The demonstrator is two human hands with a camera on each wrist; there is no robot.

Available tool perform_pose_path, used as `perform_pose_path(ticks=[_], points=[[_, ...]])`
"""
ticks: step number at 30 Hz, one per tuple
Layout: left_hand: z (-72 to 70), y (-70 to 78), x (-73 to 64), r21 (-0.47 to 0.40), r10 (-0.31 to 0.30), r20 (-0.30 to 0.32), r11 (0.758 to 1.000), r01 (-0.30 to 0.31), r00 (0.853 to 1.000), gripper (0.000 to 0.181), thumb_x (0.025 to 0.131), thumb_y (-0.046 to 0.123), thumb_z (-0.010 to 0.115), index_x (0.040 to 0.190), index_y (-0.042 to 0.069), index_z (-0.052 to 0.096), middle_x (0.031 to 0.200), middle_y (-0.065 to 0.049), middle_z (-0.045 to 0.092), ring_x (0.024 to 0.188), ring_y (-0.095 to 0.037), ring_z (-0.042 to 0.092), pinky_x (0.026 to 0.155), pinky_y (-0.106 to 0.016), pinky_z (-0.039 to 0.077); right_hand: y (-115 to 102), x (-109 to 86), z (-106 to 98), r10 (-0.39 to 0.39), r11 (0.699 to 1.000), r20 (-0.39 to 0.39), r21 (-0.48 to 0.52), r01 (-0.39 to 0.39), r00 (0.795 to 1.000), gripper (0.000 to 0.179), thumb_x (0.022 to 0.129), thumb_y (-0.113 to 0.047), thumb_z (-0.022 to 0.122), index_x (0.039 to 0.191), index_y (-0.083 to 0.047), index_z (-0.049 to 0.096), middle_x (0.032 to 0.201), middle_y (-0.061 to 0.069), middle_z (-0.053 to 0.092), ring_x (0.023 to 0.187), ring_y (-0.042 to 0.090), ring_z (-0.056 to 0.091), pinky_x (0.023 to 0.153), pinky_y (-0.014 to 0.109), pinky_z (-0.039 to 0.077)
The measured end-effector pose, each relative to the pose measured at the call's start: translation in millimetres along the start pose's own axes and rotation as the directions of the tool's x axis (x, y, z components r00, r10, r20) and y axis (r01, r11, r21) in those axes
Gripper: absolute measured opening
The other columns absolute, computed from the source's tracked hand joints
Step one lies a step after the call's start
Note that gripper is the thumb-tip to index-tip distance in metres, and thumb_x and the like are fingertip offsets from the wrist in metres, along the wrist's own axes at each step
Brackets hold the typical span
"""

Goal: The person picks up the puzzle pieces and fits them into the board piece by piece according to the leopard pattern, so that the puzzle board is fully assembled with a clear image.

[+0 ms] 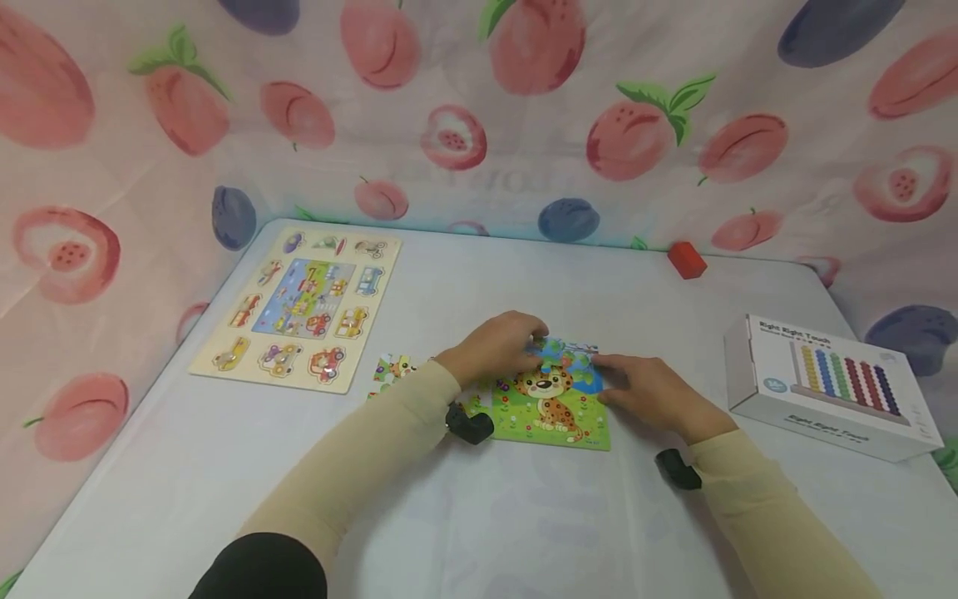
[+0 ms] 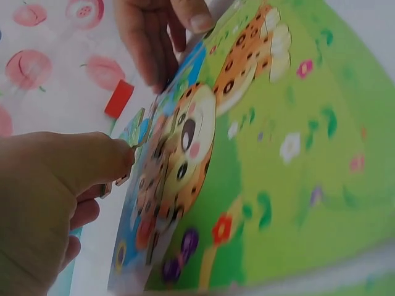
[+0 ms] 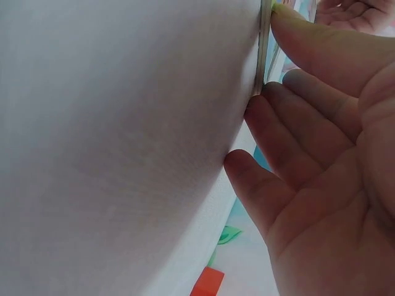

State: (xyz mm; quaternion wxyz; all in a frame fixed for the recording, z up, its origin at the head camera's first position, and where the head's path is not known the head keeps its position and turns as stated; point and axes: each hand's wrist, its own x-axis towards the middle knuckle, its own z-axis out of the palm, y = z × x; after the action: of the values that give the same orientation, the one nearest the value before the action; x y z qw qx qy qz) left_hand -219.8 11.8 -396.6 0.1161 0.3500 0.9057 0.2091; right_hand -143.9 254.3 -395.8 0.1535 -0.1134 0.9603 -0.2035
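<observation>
Green and blue, a leopard jigsaw puzzle (image 1: 554,408) lies flat on the white tabletop (image 1: 419,507), taken here as the clock's centre, with twelve o'clock at the far side. The left hand (image 1: 505,345), between ten and eleven o'clock, pinches a jigsaw piece (image 2: 137,126) between thumb and fingers. The right hand (image 1: 651,389), at three o'clock, grasps no loose piece; its extended digits rest against the puzzle's right edge. Critical relation: from the left fingertips, the leopard's face lies between five and six o'clock, so the left hand is nearer the far-left corner. The piece's long axis is hidden by the thumb; whether it touches the puzzle cannot be told. Loose jigsaw pieces (image 1: 392,368) lie at nine o'clock, partly beneath the left sleeve (image 1: 374,445); a "Right Right Touch" box (image 1: 831,395) stands at three, beyond the right hand.
</observation>
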Motion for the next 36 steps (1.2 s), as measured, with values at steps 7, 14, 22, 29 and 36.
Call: perform_pose_path(ticks=[7,14,22,29,36], points=[[9.6,10.2,9.5,-0.027,0.001,0.018,1.000,0.000,1.000,0.044,0.094,0.022,0.068,0.135,0.006,0.061,0.128,-0.005,0.064,0.121,-0.018,0.055,0.102,-0.029,0.043,1,0.1,1,-0.018,1.000,-0.014,-0.003,0.018,1.000,0.058,0.092,-0.019,0.074,0.145,-0.006,0.053,0.145,0.024,0.049,0.134,0.044,0.043,0.106,0.060,0.036],[18.3,20.0,16.5,-0.026,0.015,0.008,1.000,-0.015,1.000,0.042,0.095,0.023,0.069,0.133,0.006,0.062,0.123,-0.003,0.066,0.116,-0.016,0.057,0.100,-0.027,0.044,1,-0.4,1,-0.019,1.000,-0.021,-0.002,0.019,1.000,0.058,0.091,-0.018,0.074,0.145,-0.006,0.053,0.144,0.023,0.050,0.133,0.043,0.045,0.105,0.060,0.037],[23.0,28.2,21.7,-0.014,-0.004,0.013,1.000,0.004,1.000,0.043,0.095,0.022,0.069,0.134,0.006,0.062,0.121,-0.003,0.065,0.113,-0.015,0.056,0.098,-0.026,0.044,0,-1.1,0,-0.031,0.999,-0.028,0.007,0.031,0.999,0.058,0.092,-0.017,0.073,0.144,-0.005,0.053,0.144,0.024,0.050,0.133,0.043,0.045,0.105,0.060,0.037],[26.1,30.8,22.4,-0.029,-0.016,0.012,0.999,0.016,1.000,0.043,0.095,0.024,0.069,0.134,0.007,0.061,0.123,-0.003,0.065,0.113,-0.015,0.056,0.098,-0.027,0.044,-1,-1.7,-1,-0.034,0.999,-0.027,0.012,0.034,0.999,0.057,0.092,-0.016,0.073,0.144,-0.005,0.053,0.144,0.024,0.050,0.133,0.043,0.045,0.105,0.060,0.037],[29.3,31.3,22.4,-0.012,-0.009,-0.003,1.000,0.009,1.000,0.042,0.096,0.027,0.069,0.132,0.008,0.063,0.122,-0.003,0.066,0.112,-0.014,0.057,0.097,-0.026,0.045,-2,-2.0,-1,-0.015,1.000,-0.011,0.008,0.015,1.000,0.057,0.093,-0.018,0.073,0.145,-0.005,0.053,0.145,0.024,0.050,0.133,0.043,0.044,0.106,0.060,0.036]])
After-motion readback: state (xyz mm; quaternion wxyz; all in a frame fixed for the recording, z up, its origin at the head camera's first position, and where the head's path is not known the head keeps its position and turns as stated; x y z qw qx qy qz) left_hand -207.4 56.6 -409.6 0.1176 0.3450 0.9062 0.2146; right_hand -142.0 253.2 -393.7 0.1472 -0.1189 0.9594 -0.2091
